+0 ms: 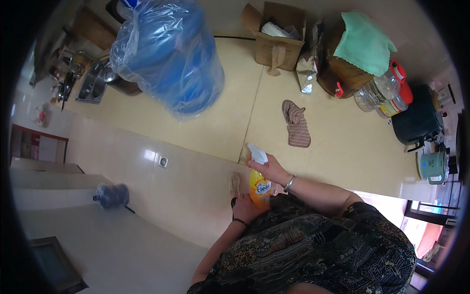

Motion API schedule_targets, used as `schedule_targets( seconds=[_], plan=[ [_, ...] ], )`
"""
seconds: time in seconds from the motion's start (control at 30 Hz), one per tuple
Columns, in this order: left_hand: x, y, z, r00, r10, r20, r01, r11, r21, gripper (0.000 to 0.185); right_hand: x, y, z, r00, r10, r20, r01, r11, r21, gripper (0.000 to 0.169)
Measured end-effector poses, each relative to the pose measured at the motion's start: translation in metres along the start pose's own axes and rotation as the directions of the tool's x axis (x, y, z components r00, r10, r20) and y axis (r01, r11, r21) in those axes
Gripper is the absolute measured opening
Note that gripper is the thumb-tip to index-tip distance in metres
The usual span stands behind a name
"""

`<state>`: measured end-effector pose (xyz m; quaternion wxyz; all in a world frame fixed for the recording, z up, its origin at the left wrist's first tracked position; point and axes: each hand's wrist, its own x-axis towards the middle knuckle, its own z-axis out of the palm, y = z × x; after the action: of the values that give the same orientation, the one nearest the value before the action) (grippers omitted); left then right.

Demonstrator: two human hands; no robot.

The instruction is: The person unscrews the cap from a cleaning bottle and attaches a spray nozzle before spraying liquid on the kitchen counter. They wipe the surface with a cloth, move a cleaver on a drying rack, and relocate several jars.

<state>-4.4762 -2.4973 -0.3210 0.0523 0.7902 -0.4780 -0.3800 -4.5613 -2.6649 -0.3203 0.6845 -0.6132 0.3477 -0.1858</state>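
I hold a spray bottle (pixel 261 189) of yellow and orange cleaner, with a white trigger head, in front of my body beside the counter's edge. My right hand (pixel 271 168) wraps around the neck just below the trigger head and wears a metal bangle. Lower down, my left hand (pixel 249 208) grips the bottle near its base, a dark beaded bracelet on the wrist. A brown striped cloth (pixel 298 125) lies bunched on the pale yellow counter (pixel 341 147), beyond my right hand and apart from it.
A large plastic-wrapped blue container (pixel 180 58) stands on the counter. Along the back are an open cardboard box (pixel 277 49), a brown jar (pixel 345 75) under a green cloth (pixel 363 42), clear plastic jugs (pixel 378 93) and a dark pot (pixel 416 114). A water jug (pixel 113 195) lies at left.
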Motion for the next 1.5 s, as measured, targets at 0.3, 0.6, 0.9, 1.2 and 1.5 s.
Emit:
schedule_targets(
  seconds=[0.3,0.6,0.9,1.2,1.5],
  plan=[
    [-0.003,-0.011,0.013,0.998,-0.057,0.027,0.058,0.997,-0.049,0.084,-0.012,0.005,0.014,1.000,0.003,-0.026,-0.004,0.999,-0.047,0.031],
    [-0.010,-0.024,0.023,1.000,-0.009,0.022,0.011,0.996,-0.088,0.077,-0.020,0.017,0.028,1.000,-0.020,-0.009,0.020,1.000,-0.007,0.030],
    [-0.021,-0.019,0.008,1.000,-0.024,0.015,0.025,0.996,-0.085,0.073,-0.027,0.019,0.036,0.998,-0.054,-0.021,0.054,0.999,-0.002,0.032],
    [-0.012,-0.039,0.009,1.000,-0.030,-0.009,0.029,0.995,-0.099,0.076,-0.023,0.005,0.050,0.994,-0.090,-0.063,0.086,0.994,-0.066,0.034],
    [-0.015,-0.030,-0.028,0.997,0.016,-0.080,-0.026,0.992,-0.126,0.083,-0.030,-0.039,0.062,0.975,-0.188,-0.120,0.164,0.969,-0.186,0.037]
  ],
)
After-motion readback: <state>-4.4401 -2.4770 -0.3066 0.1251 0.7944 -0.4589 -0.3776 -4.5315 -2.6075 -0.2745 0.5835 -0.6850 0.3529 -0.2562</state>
